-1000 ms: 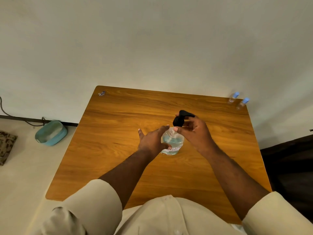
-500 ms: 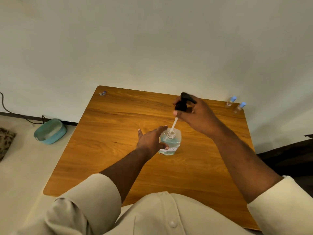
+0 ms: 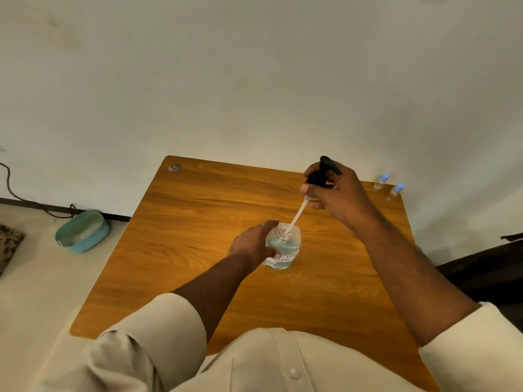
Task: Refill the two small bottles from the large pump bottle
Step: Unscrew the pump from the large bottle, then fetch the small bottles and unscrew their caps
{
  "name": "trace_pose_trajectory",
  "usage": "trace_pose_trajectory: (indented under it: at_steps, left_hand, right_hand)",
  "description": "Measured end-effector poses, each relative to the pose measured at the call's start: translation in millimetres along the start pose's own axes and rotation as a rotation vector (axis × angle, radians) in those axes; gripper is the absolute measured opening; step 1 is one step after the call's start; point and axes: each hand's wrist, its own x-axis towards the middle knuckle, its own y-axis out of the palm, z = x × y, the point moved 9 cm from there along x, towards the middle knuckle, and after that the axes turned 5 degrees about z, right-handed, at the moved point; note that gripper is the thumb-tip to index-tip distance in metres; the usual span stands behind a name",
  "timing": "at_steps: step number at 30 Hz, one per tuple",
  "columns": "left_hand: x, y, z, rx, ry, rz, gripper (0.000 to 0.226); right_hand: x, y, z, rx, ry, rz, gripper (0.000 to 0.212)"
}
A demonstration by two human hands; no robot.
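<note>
Two small bottles [image 3: 388, 188] stand upright at the desk's [image 3: 198, 250] far right corner. The large bottle [image 3: 283, 247], upright mid-desk, is gripped by the left hand [image 3: 252, 246]. The black pump head [image 3: 321, 172] is pinched by the right hand [image 3: 336, 193], its dip tube [image 3: 297, 216] slanting down-left, tip in the bottle neck.

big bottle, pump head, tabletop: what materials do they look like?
Large clear pump bottle: likely transparent glossy plastic; bluish liquid shows through.
Black pump head with white dip tube: looks like matte moulded plastic; the tube is translucent.
Orange-brown wooden table: wood or wood-look laminate, smooth satin sheen, visible grain; cannot tell which.
</note>
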Motion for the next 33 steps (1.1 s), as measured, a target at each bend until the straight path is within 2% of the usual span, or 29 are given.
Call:
trace_pose_trajectory:
  at_steps: [6, 10, 16, 23, 29, 33]
  left_hand:
    - [2, -3, -3, 0.038, -0.007, -0.009, 0.087]
    - [2, -2, -4, 0.071, -0.01, -0.007, 0.086]
    - [2, -1, -3, 0.083, -0.028, -0.019, 0.086]
    - [1, 0, -2, 0.062, -0.023, -0.048, 0.086]
    - [-2, 8, 3, -0.103, 0.038, -0.051, 0.088]
    - [-7, 12, 13, -0.204, 0.06, -0.068, 0.098]
  right_hand:
    - [0, -7, 15, 0.003, -0.067, -0.085, 0.024]
    - [0, -5, 14, -0.058, -0.056, -0.047, 0.022]
    - [-2, 3, 6, 0.033, 0.024, 0.096, 0.023]
    - [-5, -1, 18, -0.047, -0.026, 0.037, 0.023]
    - [-19, -11, 42, -0.053, -0.089, 0.029, 0.026]
    - [-32, -11, 74, -0.124, -0.213, 0.046, 0.027]
